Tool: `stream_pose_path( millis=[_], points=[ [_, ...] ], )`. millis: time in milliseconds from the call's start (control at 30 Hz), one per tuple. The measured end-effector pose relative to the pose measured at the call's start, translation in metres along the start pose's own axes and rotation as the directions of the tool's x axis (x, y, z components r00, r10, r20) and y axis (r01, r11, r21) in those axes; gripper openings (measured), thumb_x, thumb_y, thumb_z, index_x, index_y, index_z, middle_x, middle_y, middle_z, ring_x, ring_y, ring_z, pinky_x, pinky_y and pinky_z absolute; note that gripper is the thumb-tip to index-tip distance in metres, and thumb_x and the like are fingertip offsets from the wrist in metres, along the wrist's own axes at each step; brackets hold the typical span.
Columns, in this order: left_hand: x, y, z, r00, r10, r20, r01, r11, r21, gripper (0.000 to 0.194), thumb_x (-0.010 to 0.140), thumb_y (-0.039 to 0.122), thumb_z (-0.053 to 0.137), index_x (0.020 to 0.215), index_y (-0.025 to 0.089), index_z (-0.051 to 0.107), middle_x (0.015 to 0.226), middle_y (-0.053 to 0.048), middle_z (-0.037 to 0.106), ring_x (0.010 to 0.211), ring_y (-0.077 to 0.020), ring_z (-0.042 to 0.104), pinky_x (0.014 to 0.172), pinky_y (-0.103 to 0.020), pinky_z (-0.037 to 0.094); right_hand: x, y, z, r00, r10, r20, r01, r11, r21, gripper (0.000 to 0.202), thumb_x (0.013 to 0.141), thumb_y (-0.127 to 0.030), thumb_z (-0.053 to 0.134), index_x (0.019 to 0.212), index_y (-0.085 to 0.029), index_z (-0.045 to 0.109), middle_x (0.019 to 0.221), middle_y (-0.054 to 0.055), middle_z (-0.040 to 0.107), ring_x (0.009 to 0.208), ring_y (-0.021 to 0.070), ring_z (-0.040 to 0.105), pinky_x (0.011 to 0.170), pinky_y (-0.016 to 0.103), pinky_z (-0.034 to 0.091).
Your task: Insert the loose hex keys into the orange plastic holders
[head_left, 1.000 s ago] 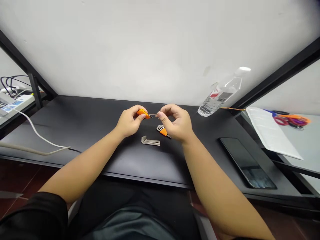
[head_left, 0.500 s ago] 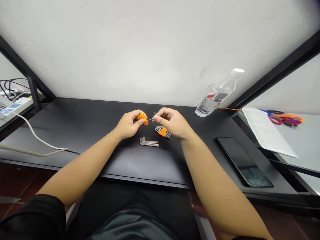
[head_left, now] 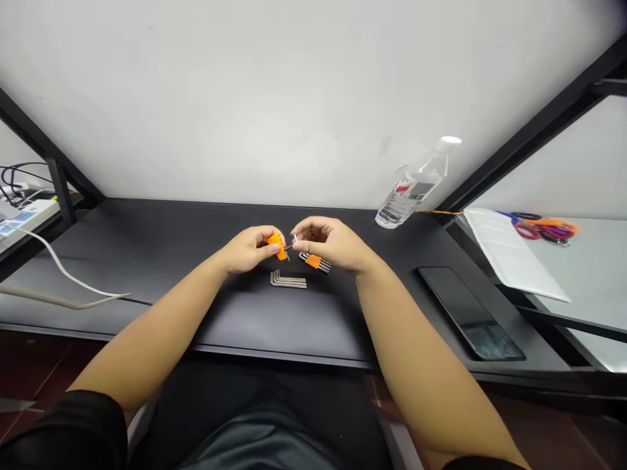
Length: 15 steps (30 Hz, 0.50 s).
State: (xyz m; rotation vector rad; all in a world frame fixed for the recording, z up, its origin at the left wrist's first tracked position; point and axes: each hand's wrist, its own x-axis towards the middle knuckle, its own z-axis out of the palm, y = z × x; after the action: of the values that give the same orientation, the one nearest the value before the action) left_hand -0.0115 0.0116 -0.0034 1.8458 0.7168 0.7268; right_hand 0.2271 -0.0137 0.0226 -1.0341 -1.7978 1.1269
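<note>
My left hand (head_left: 247, 249) is closed on an orange hex key holder (head_left: 277, 245), gripped between thumb and fingers. A small metal tip pokes out below the holder. My right hand (head_left: 333, 245) pinches a small hex key (head_left: 294, 239) by its bent end, its long arm reaching the holder; how deep it sits there I cannot tell. Just below the right hand lies a second orange holder (head_left: 313, 261) filled with several hex keys, partly covered by the fingers. Several loose hex keys (head_left: 289, 281) lie side by side on the black table in front of both hands.
The black table (head_left: 161, 241) backs onto a white wall. A water bottle (head_left: 406, 192) stands at the back right, a dark phone (head_left: 470, 313) lies at the right. Beyond it are a white pouch (head_left: 514, 254) and coloured scissors (head_left: 543, 228). A white cable (head_left: 63, 261) crosses the left side.
The right hand with the hex key has come nearer to the holder, and its upper fingers have lifted a little from the thumb. The whole view has shifted slightly.
</note>
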Motion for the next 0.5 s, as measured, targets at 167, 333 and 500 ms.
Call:
stream_pose_path(
  millis=[167, 333, 500],
  points=[
    [-0.0016, 0.0035, -0.0016, 1.000, -0.021, 0.009, 0.022, 0.999, -0.034, 0.026, 0.089, 0.044, 0.067, 0.094, 0.019, 0.067, 0.093, -0.008, 0.075, 0.088, -0.0205, 0.070, 0.084, -0.035, 0.054, -0.0004, -0.0027, -0.0065, 0.982, -0.186, -0.031, 0.177, 0.967, -0.183, 0.022, 0.084, -0.044, 0.075, 0.092, -0.023, 0.079, 0.094, 0.006, 0.074, 0.083, 0.0201, 0.066, 0.078, 0.037, 0.054],
    [-0.0016, 0.0035, -0.0032, 0.996, -0.052, 0.078, 0.060, 0.994, -0.096, 0.028, 0.089, 0.046, 0.067, 0.095, 0.018, 0.068, 0.092, -0.009, 0.075, 0.089, -0.0202, 0.070, 0.084, -0.034, 0.054, -0.0003, -0.0023, -0.0095, 0.961, -0.277, 0.006, 0.270, 0.932, -0.244, 0.017, 0.086, -0.042, 0.074, 0.093, -0.028, 0.080, 0.096, 0.005, 0.075, 0.085, 0.0212, 0.066, 0.079, 0.038, 0.054],
    [-0.0017, 0.0021, -0.0025, 0.993, -0.065, 0.102, 0.080, 0.985, -0.151, 0.033, 0.087, 0.050, 0.070, 0.093, 0.018, 0.069, 0.091, -0.010, 0.075, 0.087, -0.0211, 0.070, 0.084, -0.036, 0.055, -0.0003, -0.0029, -0.0088, 0.965, -0.262, 0.029, 0.262, 0.936, -0.236, 0.017, 0.086, -0.042, 0.074, 0.093, -0.028, 0.080, 0.096, 0.006, 0.074, 0.088, 0.0225, 0.067, 0.079, 0.039, 0.054]
  ],
)
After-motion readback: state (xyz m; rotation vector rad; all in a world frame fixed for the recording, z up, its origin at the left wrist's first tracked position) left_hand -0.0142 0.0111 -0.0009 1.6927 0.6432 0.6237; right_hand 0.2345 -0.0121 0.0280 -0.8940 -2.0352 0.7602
